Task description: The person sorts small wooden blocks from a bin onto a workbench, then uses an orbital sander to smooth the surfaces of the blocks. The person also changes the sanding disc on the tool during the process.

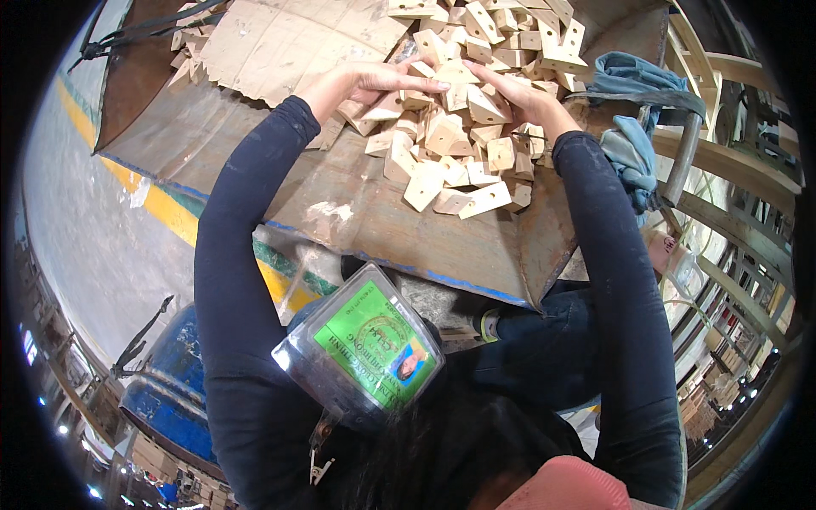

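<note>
A heap of small pale wooden blocks (424,184), cut at angles and many drilled with a hole, lies on a rusty metal tray (374,223). My left hand (371,82) reaches over the far part of the heap with its fingers stretched toward the right. Opposite it, my right hand (520,95) rests among the blocks at the heap's right side, fingers extended toward the left. Both hands touch blocks, and several lie between them. Neither hand is closed round a block that I can see. Some fingertips are partly hidden by the wood.
A worn sheet of cardboard (293,47) lies on the tray at the far left. Blue cloth (633,75) is wrapped on the metal handle (682,157) at right, beside wooden framing (731,166). A blue metal drum-like object (174,382) stands at lower left. My badge (374,340) hangs in front.
</note>
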`<state>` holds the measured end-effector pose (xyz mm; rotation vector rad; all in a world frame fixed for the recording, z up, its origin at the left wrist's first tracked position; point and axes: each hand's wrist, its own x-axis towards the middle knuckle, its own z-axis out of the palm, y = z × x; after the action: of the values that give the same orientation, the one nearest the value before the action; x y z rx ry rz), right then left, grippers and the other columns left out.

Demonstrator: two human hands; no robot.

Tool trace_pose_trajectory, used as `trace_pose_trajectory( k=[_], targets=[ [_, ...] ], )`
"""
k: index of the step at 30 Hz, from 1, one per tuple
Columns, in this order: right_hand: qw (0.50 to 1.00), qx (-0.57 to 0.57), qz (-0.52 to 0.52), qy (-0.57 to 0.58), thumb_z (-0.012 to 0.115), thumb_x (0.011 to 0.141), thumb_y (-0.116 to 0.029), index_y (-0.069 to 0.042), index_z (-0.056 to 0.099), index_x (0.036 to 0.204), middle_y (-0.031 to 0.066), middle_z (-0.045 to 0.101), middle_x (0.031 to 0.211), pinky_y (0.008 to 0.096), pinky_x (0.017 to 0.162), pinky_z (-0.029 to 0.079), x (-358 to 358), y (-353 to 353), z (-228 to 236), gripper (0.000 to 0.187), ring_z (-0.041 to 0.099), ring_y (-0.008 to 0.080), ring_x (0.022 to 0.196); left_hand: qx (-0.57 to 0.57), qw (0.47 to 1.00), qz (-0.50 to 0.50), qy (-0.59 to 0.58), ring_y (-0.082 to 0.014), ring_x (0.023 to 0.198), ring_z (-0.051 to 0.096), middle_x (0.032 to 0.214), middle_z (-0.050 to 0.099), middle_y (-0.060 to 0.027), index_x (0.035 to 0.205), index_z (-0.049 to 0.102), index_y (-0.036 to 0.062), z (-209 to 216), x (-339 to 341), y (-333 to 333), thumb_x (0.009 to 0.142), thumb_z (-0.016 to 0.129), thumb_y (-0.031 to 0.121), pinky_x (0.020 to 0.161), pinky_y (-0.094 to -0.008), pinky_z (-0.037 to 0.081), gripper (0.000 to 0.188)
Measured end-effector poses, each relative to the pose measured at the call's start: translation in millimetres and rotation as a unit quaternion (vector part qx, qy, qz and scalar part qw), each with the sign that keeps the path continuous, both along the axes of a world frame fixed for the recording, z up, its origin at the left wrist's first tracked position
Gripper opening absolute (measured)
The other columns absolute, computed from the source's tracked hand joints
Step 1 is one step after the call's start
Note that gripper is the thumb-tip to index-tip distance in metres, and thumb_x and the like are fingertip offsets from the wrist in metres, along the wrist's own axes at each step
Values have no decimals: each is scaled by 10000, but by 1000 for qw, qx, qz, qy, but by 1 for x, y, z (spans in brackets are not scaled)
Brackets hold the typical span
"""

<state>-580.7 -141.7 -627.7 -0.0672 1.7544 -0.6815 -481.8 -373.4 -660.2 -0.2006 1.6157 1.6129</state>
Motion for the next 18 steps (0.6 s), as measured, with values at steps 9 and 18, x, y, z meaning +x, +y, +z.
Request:
trace_pose_trajectory(
  k=[9,18],
  targets=[
    [998,-49,-25,-40,429,714,-834,-160,396,1398,121,485,1322,445,787,514,14,-7,12,961,499,250,1170,-99,991,80,27,-318,1366,253,1414,333,-218,1427,237,193,8,24,18,658,674,720,1085,-475,237,1030],
    [985,-89,-95,-113,511,711,-791,-122,425,1366,155,505,1271,460,771,557,13,-2,-1,940,549,277,1123,-57,987,120,87,-302,1183,471,1206,506,-224,1370,309,212,13,33,26,645,741,654,966,-450,383,953]
  ],
)
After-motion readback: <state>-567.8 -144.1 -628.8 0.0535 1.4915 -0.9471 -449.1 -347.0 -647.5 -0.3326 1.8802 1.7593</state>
